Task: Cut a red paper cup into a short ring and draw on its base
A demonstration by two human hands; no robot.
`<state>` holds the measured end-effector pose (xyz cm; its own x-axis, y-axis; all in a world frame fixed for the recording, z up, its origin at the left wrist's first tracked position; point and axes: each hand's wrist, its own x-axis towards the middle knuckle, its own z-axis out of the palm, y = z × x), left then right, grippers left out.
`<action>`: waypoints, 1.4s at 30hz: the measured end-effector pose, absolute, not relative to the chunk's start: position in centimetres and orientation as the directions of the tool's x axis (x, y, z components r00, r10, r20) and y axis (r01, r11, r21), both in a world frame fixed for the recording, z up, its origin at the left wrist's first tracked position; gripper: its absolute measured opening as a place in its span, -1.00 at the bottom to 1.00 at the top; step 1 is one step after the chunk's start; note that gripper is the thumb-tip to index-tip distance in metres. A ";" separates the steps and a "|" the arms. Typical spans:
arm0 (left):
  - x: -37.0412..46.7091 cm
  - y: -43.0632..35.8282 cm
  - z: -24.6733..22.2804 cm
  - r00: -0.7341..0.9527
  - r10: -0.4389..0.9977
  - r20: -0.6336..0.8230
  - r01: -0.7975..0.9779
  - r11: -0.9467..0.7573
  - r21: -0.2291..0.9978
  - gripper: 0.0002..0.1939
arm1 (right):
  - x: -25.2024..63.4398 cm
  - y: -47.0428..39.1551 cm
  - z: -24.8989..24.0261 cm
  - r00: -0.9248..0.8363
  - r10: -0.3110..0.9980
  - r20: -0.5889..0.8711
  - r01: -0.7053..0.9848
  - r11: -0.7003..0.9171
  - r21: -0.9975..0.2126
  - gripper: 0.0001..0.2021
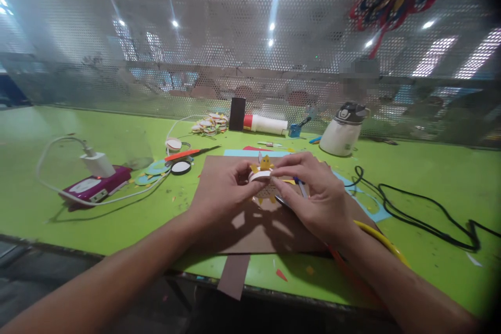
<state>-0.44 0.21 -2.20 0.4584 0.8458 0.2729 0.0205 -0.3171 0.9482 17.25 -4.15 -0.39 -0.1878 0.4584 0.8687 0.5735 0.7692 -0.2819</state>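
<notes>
A small round white paper craft (260, 176) with yellow pieces, one shaped like a little head on top, is held above a brown board (235, 235). My left hand (225, 185) grips its left side between thumb and fingers. On its right side, my right hand (313, 190) pinches the rim with thumb and fingertips. A pen (301, 188) lies partly hidden behind my right hand. Under the board's far edge shows light blue paper (238, 153).
Left: purple power strip (97, 188) with white charger and cable, orange-handled knife (183, 155), black-rimmed disc (180, 167). Back: black phone (237, 114), white-and-red tube (266, 124), blue holder (295, 130), white kettle (342, 133). Right: black cable (422, 219), yellow hose (381, 240).
</notes>
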 end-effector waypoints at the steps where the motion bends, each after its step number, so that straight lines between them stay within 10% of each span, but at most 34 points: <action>1: -0.5 0.3 -2.3 0.459 0.844 0.279 0.025 -0.326 0.945 -0.69 | 17.2 -4.2 -0.4 -0.191 0.452 0.871 0.586 0.765 -0.268 -0.85; 42: -0.3 -1.1 -2.7 0.340 0.861 0.378 0.119 -0.438 0.891 -0.80 | 17.3 -4.4 -1.0 -0.260 0.405 0.877 0.608 0.774 -0.178 -0.77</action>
